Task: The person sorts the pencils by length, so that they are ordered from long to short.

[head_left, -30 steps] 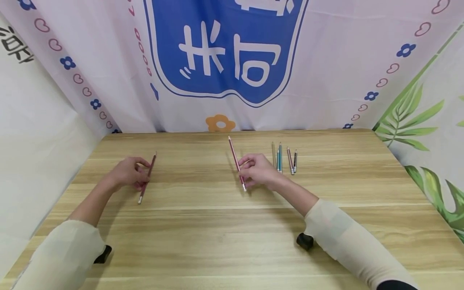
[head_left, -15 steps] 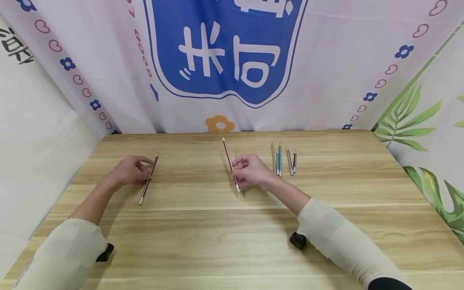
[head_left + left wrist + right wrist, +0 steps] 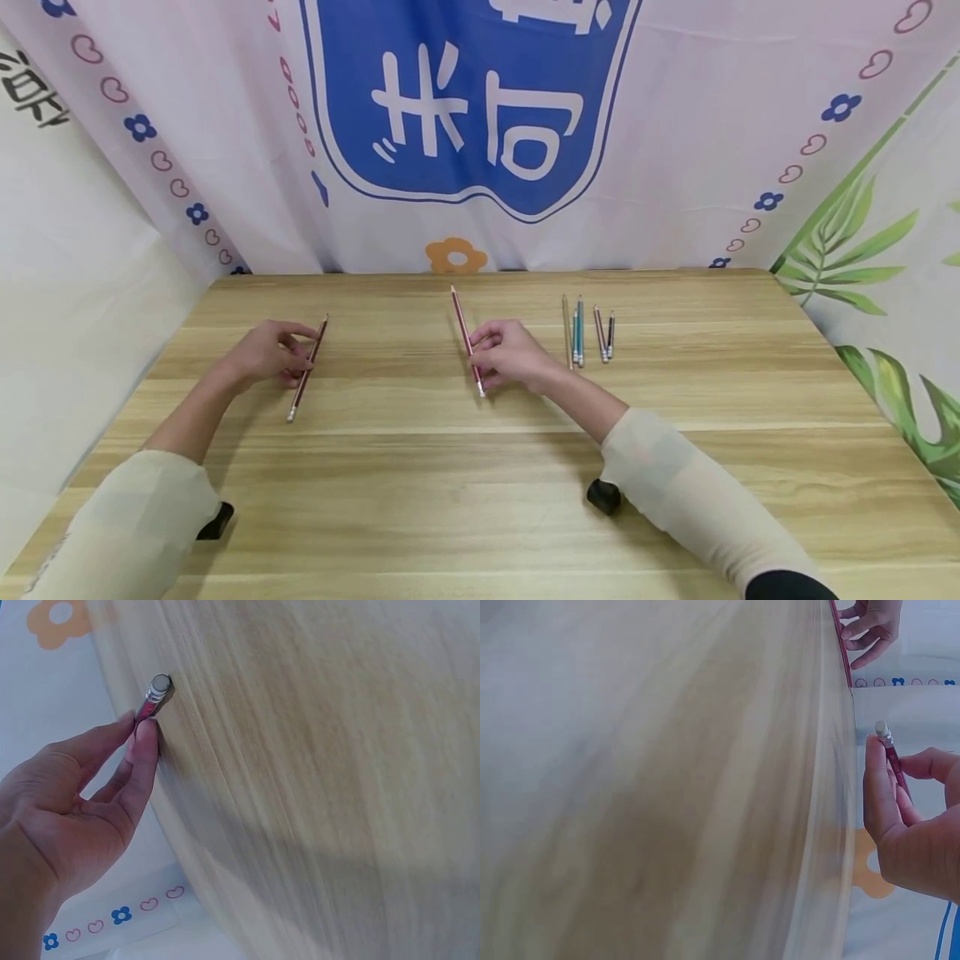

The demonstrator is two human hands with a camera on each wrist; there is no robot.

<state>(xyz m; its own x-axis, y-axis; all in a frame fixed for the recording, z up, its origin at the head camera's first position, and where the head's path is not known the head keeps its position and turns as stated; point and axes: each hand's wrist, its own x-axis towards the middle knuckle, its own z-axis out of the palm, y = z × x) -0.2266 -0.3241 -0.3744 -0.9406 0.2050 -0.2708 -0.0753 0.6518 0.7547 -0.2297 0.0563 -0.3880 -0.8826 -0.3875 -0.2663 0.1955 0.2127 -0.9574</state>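
At the left of the table, my left hand pinches a dark red pencil between thumb and fingers. Its white eraser end points toward me and its tip away, leaning right. The left wrist view shows the eraser standing out past the fingertips. Near the middle, my right hand pinches another dark red pencil, whose tip leans to the left at the far side. In the right wrist view this pencil's white eraser sticks out above the thumb and fingers, which hide part of the shaft.
Right of my right hand lie several pencils: a tan one, two blue-green ones, a red one and a black one. The wooden table ends at a printed curtain behind.
My right hand has moved left with its pencil, away from the lying pencils and nearer the left hand. The left hand has stayed almost in place, its pencil shifting slightly.
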